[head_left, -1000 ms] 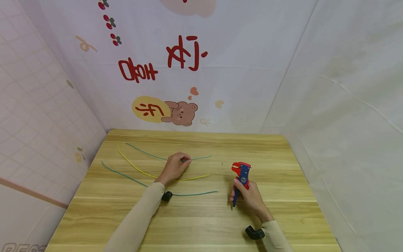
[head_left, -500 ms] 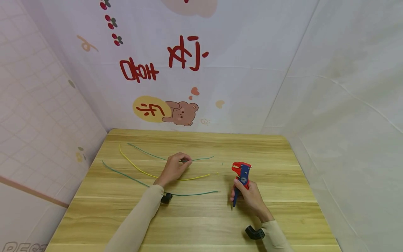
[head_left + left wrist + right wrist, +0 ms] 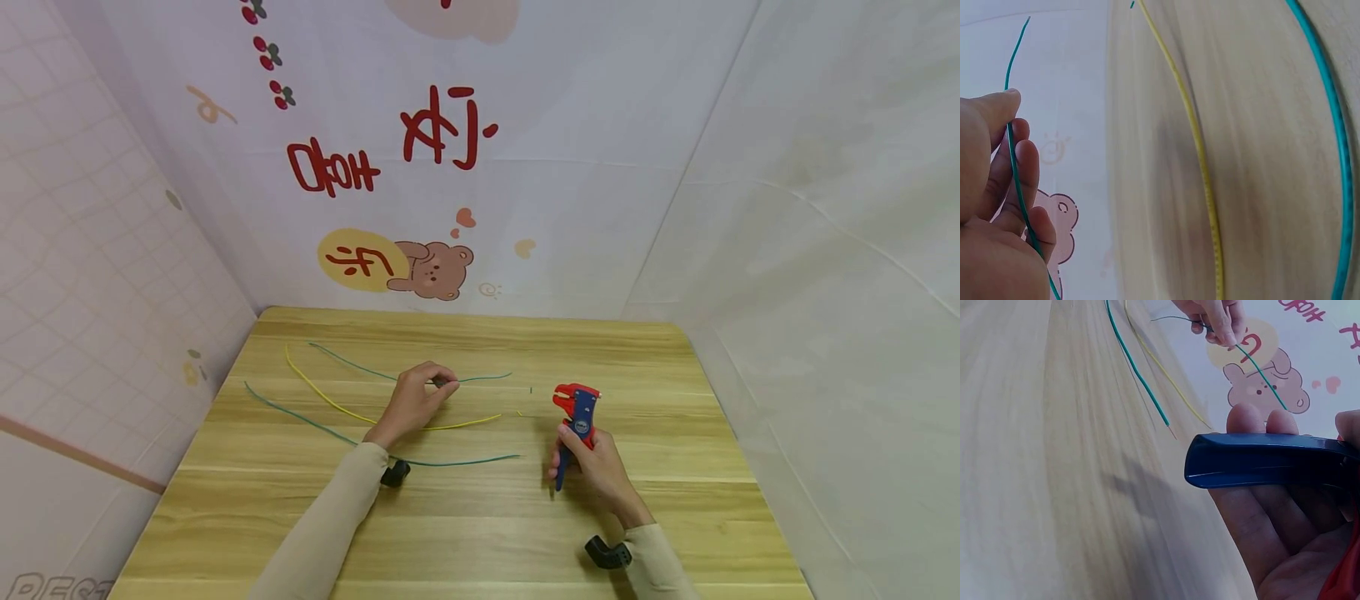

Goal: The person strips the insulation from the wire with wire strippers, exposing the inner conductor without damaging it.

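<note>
Pinched between thumb and fingers of my left hand (image 3: 416,400) is a thin green wire (image 3: 1016,172), raised off the table, its free end pointing right. A yellow wire (image 3: 330,402) and a second green wire (image 3: 465,463) lie curved on the table under my left hand and forearm. The second green wire ends in bare copper (image 3: 1172,432). My right hand (image 3: 596,471) grips a red and blue wire stripper (image 3: 580,412) by its handles, head upward and jaws facing left. Held wire and stripper are apart.
Two small scraps, one green (image 3: 531,390) and one yellow (image 3: 519,413), lie between the wires and the stripper. The wooden table (image 3: 480,533) meets a printed cloth wall (image 3: 570,208) at the back, with more cloth at both sides.
My left hand and the green wire have shifted slightly to the right. My right hand and the wire stripper stay almost where they were. The head view has drifted a little.
</note>
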A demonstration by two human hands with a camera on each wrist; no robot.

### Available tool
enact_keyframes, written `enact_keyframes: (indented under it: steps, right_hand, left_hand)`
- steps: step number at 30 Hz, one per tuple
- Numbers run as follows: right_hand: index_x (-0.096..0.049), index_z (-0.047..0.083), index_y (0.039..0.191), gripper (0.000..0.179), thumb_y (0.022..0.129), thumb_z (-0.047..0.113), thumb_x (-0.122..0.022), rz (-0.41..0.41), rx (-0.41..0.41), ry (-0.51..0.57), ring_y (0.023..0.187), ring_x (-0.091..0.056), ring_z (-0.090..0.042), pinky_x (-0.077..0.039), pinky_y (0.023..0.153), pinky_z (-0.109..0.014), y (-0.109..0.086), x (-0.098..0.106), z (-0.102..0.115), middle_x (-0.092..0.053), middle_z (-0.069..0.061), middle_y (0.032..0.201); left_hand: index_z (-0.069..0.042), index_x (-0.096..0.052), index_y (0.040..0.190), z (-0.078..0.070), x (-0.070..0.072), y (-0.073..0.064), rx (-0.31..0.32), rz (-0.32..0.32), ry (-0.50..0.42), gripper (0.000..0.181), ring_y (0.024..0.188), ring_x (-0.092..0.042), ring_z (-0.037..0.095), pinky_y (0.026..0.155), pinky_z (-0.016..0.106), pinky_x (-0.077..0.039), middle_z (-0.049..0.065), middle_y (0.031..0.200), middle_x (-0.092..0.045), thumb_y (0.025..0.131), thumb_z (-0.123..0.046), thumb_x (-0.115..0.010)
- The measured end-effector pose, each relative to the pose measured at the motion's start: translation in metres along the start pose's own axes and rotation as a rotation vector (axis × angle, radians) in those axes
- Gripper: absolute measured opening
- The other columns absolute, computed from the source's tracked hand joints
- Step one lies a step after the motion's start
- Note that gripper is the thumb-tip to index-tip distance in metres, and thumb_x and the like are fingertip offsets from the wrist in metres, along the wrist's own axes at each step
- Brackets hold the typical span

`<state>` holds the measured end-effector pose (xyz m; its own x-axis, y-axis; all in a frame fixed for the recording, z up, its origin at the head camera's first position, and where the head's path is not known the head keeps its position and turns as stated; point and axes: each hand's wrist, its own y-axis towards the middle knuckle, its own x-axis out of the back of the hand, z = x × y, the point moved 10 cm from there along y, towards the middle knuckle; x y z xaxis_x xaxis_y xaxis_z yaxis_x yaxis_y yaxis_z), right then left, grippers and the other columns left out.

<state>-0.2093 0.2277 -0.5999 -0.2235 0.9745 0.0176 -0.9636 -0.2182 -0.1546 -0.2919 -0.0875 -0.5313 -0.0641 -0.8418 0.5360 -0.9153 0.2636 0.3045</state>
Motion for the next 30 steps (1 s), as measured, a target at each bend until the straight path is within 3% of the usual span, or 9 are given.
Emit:
enact_keyframes:
  steps: [9,16,24,30]
  right_hand:
    - [-0.055,-0.021,0.12,0.059,0.12,0.038,-0.058,-0.009,0.002,-0.003,0.073,-0.081,-0.023,-0.072,0.078,-0.048,0.001,0.0,0.006,-0.075,-0.008,0.083]
    - [-0.057,-0.019,0.118,0.058,0.12,0.039,-0.058,0.005,0.014,-0.014,0.075,-0.082,-0.025,-0.072,0.078,-0.047,0.003,-0.002,0.011,-0.076,-0.008,0.083]
    - [-0.056,-0.021,0.119,0.06,0.12,0.039,-0.058,0.016,0.03,-0.004,0.074,-0.081,-0.023,-0.072,0.078,-0.048,0.006,-0.005,0.017,-0.075,-0.007,0.084]
    - [-0.057,-0.022,0.117,0.056,0.121,0.035,-0.057,0.025,0.038,0.0,0.075,-0.083,-0.027,-0.072,0.078,-0.05,0.009,-0.01,0.021,-0.076,-0.007,0.083]
  left_hand:
    - [-0.014,-0.083,0.106,-0.006,0.006,-0.004,-0.002,-0.003,-0.019,0.004,0.098,-0.076,0.019,0.096,0.058,-0.064,0.002,0.103,-0.08,0.106,-0.011,-0.08]
    - [-0.014,-0.083,0.108,-0.012,0.01,-0.009,-0.029,-0.014,0.003,0.003,0.095,-0.074,0.014,0.092,0.047,-0.065,-0.002,0.102,-0.08,0.105,-0.014,-0.082]
    - [-0.014,-0.084,0.107,-0.014,0.012,-0.014,-0.013,-0.025,0.015,0.006,0.094,-0.073,0.013,0.088,0.031,-0.061,-0.003,0.101,-0.08,0.106,-0.02,-0.082]
    - [-0.015,-0.084,0.107,-0.015,0.013,-0.015,-0.013,-0.032,0.022,0.005,0.093,-0.072,0.012,0.087,0.03,-0.06,-0.004,0.1,-0.079,0.105,-0.02,-0.084]
